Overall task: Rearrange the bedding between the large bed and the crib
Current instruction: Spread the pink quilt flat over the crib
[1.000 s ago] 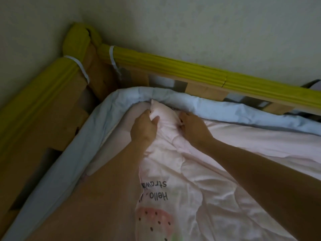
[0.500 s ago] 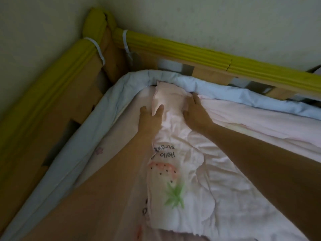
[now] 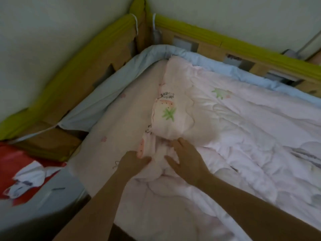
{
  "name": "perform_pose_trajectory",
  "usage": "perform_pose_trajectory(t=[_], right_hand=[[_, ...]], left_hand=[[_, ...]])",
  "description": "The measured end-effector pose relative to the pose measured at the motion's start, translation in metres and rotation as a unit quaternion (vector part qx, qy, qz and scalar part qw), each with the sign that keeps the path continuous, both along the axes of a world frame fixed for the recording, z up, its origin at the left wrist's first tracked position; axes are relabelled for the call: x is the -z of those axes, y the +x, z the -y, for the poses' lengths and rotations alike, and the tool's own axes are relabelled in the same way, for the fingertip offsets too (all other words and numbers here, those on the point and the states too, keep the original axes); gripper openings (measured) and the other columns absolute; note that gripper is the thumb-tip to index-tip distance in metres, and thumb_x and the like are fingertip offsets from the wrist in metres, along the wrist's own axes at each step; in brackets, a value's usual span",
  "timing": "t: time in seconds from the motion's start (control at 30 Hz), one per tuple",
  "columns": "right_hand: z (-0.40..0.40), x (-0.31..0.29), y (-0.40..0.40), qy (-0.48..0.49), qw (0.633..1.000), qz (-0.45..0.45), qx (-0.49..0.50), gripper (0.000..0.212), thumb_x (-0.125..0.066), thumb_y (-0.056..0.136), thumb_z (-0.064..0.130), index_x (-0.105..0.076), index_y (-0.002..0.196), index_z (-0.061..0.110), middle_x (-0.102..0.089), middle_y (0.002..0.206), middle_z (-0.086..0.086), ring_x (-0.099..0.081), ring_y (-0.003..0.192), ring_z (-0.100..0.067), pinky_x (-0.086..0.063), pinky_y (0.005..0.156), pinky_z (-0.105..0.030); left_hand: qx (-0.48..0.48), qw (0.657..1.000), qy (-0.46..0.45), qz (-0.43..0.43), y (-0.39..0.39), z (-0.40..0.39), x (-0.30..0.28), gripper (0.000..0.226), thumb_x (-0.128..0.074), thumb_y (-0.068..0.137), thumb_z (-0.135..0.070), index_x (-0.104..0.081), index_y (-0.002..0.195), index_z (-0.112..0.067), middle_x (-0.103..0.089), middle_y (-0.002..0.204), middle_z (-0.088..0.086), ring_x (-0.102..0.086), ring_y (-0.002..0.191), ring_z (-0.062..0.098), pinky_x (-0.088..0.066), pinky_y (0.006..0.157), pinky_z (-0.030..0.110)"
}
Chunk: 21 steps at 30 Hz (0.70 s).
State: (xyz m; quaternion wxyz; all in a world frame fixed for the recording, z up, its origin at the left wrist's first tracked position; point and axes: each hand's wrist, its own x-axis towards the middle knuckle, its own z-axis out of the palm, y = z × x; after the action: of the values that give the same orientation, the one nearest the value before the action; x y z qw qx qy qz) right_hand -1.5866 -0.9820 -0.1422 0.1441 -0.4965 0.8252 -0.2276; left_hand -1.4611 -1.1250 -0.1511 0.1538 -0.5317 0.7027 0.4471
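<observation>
The left hand (image 3: 134, 161) pinches a bunched fold of the strawberry-print quilt (image 3: 234, 122) (pink). The right hand (image 3: 186, 158) rests flat on it, fingers spread.

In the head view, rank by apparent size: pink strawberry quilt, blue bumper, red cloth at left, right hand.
1. pink strawberry quilt
2. blue bumper
3. red cloth
4. right hand, nearer the camera, so ranking against the cloth is unsure.

Two bare forearms; hands: left (image 3: 134, 163), right (image 3: 188, 160); sleeves, rings, watch unseen.
</observation>
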Motion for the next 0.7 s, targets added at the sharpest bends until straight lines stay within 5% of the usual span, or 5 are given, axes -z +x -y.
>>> perform_pose_trajectory(t=[0.1, 0.17, 0.27, 0.43, 0.7], right_hand=[[-0.03, 0.018, 0.05, 0.143, 0.988, 0.045, -0.034, 0.097, -0.067, 0.073, 0.057, -0.026, 0.148, 0.011, -0.034, 0.149, -0.007, -0.032, 0.137, -0.026, -0.021, 0.114, -0.036], [-0.028, 0.026, 0.075, 0.198, 0.979, 0.038, -0.016, 0.109, -0.069, 0.075, 0.052, -0.001, 0.152, 0.015, -0.021, 0.154, -0.008, -0.022, 0.142, -0.026, -0.017, 0.116, -0.039], [-0.007, 0.028, 0.106, 0.194, 0.973, 0.116, 0.054, 0.085, -0.062, 0.086, 0.029, -0.011, 0.151, 0.014, -0.049, 0.133, -0.009, -0.052, 0.12, -0.027, -0.042, 0.098, -0.034], [0.038, 0.016, 0.158, 0.108, 0.964, 0.243, -0.008, 0.025, -0.051, 0.09, 0.009, -0.062, 0.112, 0.005, -0.066, 0.109, -0.012, -0.061, 0.102, -0.026, -0.043, 0.088, -0.028], [0.05, 0.014, 0.175, 0.245, 0.927, 0.283, -0.038, 0.044, -0.056, 0.091, 0.021, -0.046, 0.133, 0.011, -0.053, 0.13, -0.008, -0.051, 0.12, -0.024, -0.037, 0.095, -0.025]], left_hand=[[-0.068, 0.994, -0.071, -0.047, 0.016, -0.015, 0.001, 0.031, -0.056, 0.094, -0.028, -0.059, 0.072, -0.007, -0.051, 0.064, 0.0, -0.055, 0.079, 0.019, -0.035, 0.059, 0.024], [-0.089, 0.988, -0.114, -0.057, 0.022, -0.008, -0.002, 0.035, -0.052, 0.096, -0.026, -0.053, 0.067, -0.007, -0.049, 0.063, 0.0, -0.055, 0.078, 0.021, -0.033, 0.056, 0.023], [-0.07, 0.981, -0.17, -0.062, 0.046, 0.009, -0.015, 0.035, -0.049, 0.098, -0.024, -0.06, 0.074, -0.001, -0.059, 0.076, 0.012, -0.059, 0.084, 0.028, -0.035, 0.061, 0.024], [-0.105, 0.964, -0.246, 0.012, 0.12, 0.055, -0.03, 0.038, -0.047, 0.098, -0.026, -0.056, 0.113, 0.007, -0.06, 0.112, 0.022, -0.057, 0.102, 0.036, -0.04, 0.077, 0.037], [0.139, 0.975, -0.119, 0.127, 0.136, 0.074, -0.011, 0.045, -0.044, 0.094, -0.038, -0.042, 0.125, -0.004, -0.052, 0.126, 0.014, -0.051, 0.115, 0.03, -0.042, 0.1, 0.04]])
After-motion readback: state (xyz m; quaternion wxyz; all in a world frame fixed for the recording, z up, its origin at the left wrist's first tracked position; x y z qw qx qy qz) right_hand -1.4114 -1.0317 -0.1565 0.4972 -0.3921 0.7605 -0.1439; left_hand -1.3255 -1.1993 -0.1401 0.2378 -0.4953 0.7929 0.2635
